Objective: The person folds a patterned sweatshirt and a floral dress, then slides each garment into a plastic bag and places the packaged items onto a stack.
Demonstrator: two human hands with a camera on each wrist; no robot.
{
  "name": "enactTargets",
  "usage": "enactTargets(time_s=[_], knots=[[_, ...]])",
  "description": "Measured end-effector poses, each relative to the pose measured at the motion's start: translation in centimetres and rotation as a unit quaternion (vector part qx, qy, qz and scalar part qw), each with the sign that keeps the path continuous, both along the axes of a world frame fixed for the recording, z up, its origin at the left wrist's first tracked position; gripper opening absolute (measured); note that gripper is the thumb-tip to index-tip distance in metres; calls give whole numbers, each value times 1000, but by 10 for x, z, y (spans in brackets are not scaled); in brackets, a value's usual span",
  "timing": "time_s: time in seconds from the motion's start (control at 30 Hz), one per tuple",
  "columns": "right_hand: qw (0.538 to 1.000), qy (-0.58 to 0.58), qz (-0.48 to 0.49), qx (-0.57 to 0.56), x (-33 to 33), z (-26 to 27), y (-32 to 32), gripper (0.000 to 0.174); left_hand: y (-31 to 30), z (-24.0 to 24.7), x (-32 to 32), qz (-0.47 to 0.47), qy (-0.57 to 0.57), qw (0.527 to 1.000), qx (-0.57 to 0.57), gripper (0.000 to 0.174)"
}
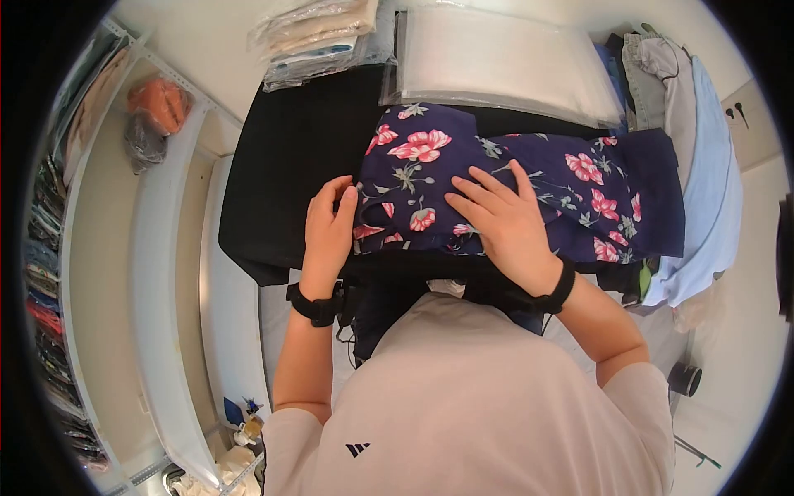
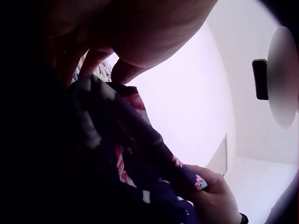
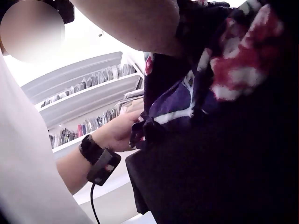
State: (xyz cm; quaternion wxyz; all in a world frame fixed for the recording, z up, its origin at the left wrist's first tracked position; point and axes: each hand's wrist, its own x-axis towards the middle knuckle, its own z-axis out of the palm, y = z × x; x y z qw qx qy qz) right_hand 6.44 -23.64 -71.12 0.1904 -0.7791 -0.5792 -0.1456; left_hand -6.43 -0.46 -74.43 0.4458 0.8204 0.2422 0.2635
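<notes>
A folded navy garment [image 1: 513, 194] with pink and white flowers lies across the black-covered table [image 1: 273, 157] in the head view. At its left edge is my left hand [image 1: 329, 227], with bent fingers and thumb pinching the cloth. The left wrist view has the thumb [image 2: 125, 72] right at a raised fold of the garment [image 2: 140, 121]. My right hand [image 1: 509, 219] rests flat on the middle of the garment, fingers spread. From the right wrist, the left hand [image 3: 124, 130] shows at the garment's edge, its fingertips partly hidden by cloth.
A stack of clear plastic sleeves [image 1: 504, 58] lies behind the garment. Bagged folded clothes [image 1: 318, 41] are piled at the back left. Several clothes, including a light blue one [image 1: 703, 190], hang over the right end. Shelves [image 1: 157, 248] stand on the left.
</notes>
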Motion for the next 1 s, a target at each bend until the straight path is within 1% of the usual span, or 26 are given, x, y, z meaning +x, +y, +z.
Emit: enactTargets(time_s=[0.07, 0.1, 0.13, 0.17, 0.2, 0.23, 0.27, 0.3, 0.33, 0.37, 0.4, 0.47, 0.5, 0.53, 0.57, 0.6, 0.63, 0.67, 0.73, 0.77, 0.8, 0.83, 0.87, 0.9, 0.93, 1.0], knots=[[1000, -13, -4, -2, -5, 7, -2, 49, 7, 19, 1, -18, 37, 997, -67, 33], [1000, 2, -2, -22, -7, 9, -1, 49, 12, 26, 4, -19, 42, 996, -71, 33], [1000, 8, -3, -26, -8, 8, 1, 49, 17, 33, 7, -30, 80, 994, -65, 34], [999, 35, 5, -33, -7, 2, 2, 51, 20, 37, 12, -43, 117, 990, -59, 35], [997, 63, 12, -39, -6, -2, 3, 52, 23, 45, 15, -45, 121, 990, -61, 35], [995, 76, 11, -60, -4, -3, 2, 57, 24, 54, 16, -79, 142, 987, -8, 37], [995, 73, 9, -61, -3, -3, 3, 57, 25, 59, 18, -112, 159, 980, 46, 39], [993, 93, 10, -65, -3, -2, 2, 58, 27, 64, 21, -113, 157, 980, 46, 39], [991, 115, 12, -68, -3, -1, 2, 59, 30, 68, 27, -150, 99, 975, 129, 42], [991, 115, 11, -69, -4, -2, 1, 59, 33, 72, 32, -185, 40, 959, 210, 45], [991, 117, 11, -64, -5, -2, 0, 60, 31, 77, 38, -185, 40, 959, 212, 45], [991, 117, 11, -61, -6, -5, 1, 60, 27, 82, 54, -304, 66, 915, 257, 49], [993, 103, -8, -54, -9, -8, 1, 64, 31, 72, 61, -339, 115, 892, 274, 54], [995, 89, -27, -47, -12, -11, 1, 69, 32, 63, 63, -339, 114, 893, 274, 54], [995, 89, -27, -46, -14, -12, 1, 69, 33, 55, 65, -340, 218, 863, 304, 55], [995, 81, -38, -46, -17, -14, 1, 64, 32, 47, 68, -337, 319, 822, 331, 56], [995, 74, -50, -46, -19, -14, 0, 60, 34, 45, 70, -343, 333, 813, 331, 60], [995, 73, -54, -45, -18, -14, 0, 60, 36, 44, 71, -346, 332, 812, 334, 60], [993, 95, -51, -43, -18, -14, -3, 58, 35, 45, 71, -341, 322, 830, 301, 60], [993, 93, -56, -41, -19, -13, -4, 58, 43, 42, 67, -344, 319, 829, 305, 60], [992, 110, -53, -31, -21, -12, -5, 58, 55, 37, 62, -315, 235, 892, 222, 59], [990, 127, -51, -19, -22, -12, -5, 59, 59, 36, 59, -284, 149, 938, 133, 59], [990, 123, -60, -15, -22, -13, -5, 59, 48, 48, 51, -182, 158, 970, -21, 54], [991, 123, -55, -16, -22, -14, -5, 61, 49, 43, 45, -134, 133, 977, -102, 51], [991, 124, -48, -18, -23, -16, -5, 64, 42, 48, 42, -144, 134, 976, -99, 51], [992, 118, -53, -9, -24, -19, -5, 68, 27, 60, 34, -107, 240, 951, -164, 44]])
